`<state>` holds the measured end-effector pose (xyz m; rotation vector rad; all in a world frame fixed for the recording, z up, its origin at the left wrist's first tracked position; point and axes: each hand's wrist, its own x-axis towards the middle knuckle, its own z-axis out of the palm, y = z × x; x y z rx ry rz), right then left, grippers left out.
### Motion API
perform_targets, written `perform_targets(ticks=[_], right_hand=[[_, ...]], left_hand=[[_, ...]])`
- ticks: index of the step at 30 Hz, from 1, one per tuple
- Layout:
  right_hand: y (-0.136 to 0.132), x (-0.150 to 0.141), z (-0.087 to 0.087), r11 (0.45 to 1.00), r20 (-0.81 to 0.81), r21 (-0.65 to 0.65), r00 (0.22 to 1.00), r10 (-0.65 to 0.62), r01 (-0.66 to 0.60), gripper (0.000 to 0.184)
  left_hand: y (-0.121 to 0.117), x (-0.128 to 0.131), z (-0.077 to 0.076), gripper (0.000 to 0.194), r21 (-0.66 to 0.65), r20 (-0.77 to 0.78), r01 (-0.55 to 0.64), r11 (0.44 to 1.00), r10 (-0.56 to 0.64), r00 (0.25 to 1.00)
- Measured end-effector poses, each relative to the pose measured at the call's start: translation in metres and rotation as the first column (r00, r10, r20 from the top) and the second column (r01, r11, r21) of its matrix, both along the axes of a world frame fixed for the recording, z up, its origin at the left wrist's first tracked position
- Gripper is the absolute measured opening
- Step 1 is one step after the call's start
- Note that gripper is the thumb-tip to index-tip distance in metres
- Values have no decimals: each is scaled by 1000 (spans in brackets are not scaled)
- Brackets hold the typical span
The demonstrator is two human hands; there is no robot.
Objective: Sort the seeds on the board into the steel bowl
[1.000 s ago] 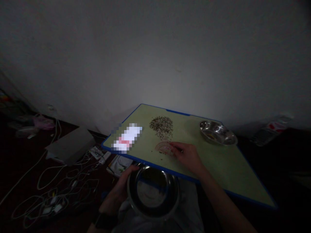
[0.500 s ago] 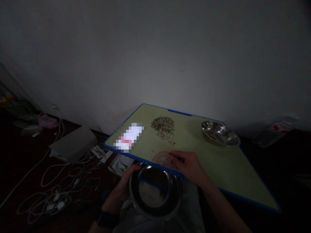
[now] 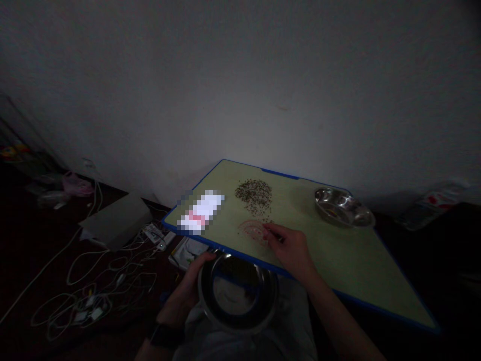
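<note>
My right hand (image 3: 291, 246) pinches the right end of a clear protractor (image 3: 252, 231) with red markings, low over the pale green table top. Just beyond it lies a spread of small dark seeds or grains (image 3: 254, 193), too small to name surely. Below the table's near edge, my left hand (image 3: 199, 271) grips the left rim of a steel bowl (image 3: 237, 323) resting on my lap. The bowl's far side is partly hidden under the table edge, and its contents are too dark to make out.
The table (image 3: 326, 260) has a blue rim. A second steel bowl (image 3: 343, 208) stands at its right, and a bright pixelated rectangle (image 3: 203, 210) lies at its left. Tangled cables (image 3: 90, 306) and a box (image 3: 116, 220) are on the floor. A plain wall rises behind.
My right hand has moved slightly away from me with the protractor, from the near table edge towards the seeds. The left hand still holds the bowl.
</note>
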<state>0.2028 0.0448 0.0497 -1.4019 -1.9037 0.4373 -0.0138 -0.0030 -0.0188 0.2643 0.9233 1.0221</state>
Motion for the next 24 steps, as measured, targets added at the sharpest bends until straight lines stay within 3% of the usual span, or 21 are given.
perform_targets(ticks=[6,15,21,24], right_hand=[[8,-9,-1,999,83,34,996,34,-37,26],[-2,-7,9,959,16,-104,964,265,-262,25],[-5,-6,7,969,57,-75,970,238,-234,24],[-14,-5,4,986,212,109,972,104,-129,24]], left_hand=[[0,-3,5,13,18,-14,-35,999,35,999],[0,-2,11,14,33,-14,-69,997,69,997],[-2,-2,11,15,13,0,-55,998,55,998],[-3,-1,14,11,13,-6,-83,996,83,997]])
